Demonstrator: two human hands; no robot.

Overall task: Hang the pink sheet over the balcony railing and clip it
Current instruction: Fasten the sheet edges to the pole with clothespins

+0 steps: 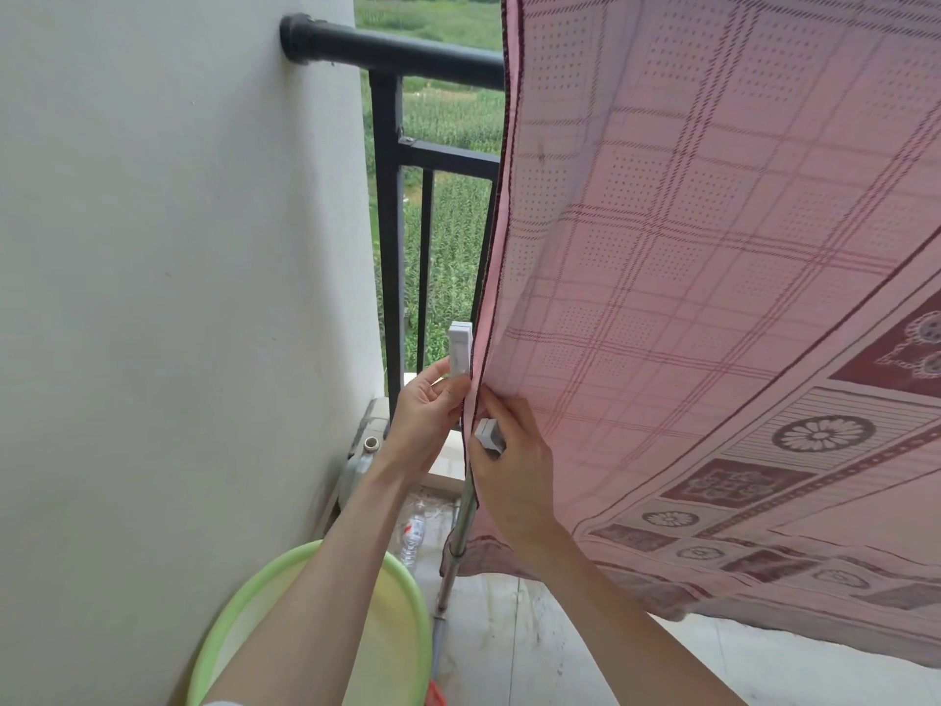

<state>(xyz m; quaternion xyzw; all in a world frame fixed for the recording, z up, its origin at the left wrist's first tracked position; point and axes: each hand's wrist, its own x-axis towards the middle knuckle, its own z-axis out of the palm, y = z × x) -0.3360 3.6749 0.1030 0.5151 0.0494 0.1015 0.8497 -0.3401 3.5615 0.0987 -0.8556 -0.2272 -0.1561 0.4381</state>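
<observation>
- Head view: the pink sheet (713, 247) hangs draped over the black balcony railing (407, 51), filling the right side of the picture; its patterned lower border falls close to the tiled floor (585, 644).
- The sheet's dark-stitched left edge runs down from the top rail to where the two hands meet.
- The left hand (427, 415) is closed around a white clip (460, 349), which stands upright just beside the sheet's edge; whether the clip grips the fabric cannot be told.
- The right hand (509, 461) pinches the sheet's edge with its fingertips and also keeps a second white clip (490, 434) tucked against its palm.
- The two hands sit close together, touching or nearly so, at the sheet's edge.
- A metal pole (458, 532) slants down below the hands, partly covered by the sheet.
- A green basin (407, 593) rests on the floor against the white wall (178, 298), under the left forearm.
- A clear plastic bottle (413, 532) lies on the floor near the pole.
- Green fields (448, 124) show through the railing bars.
</observation>
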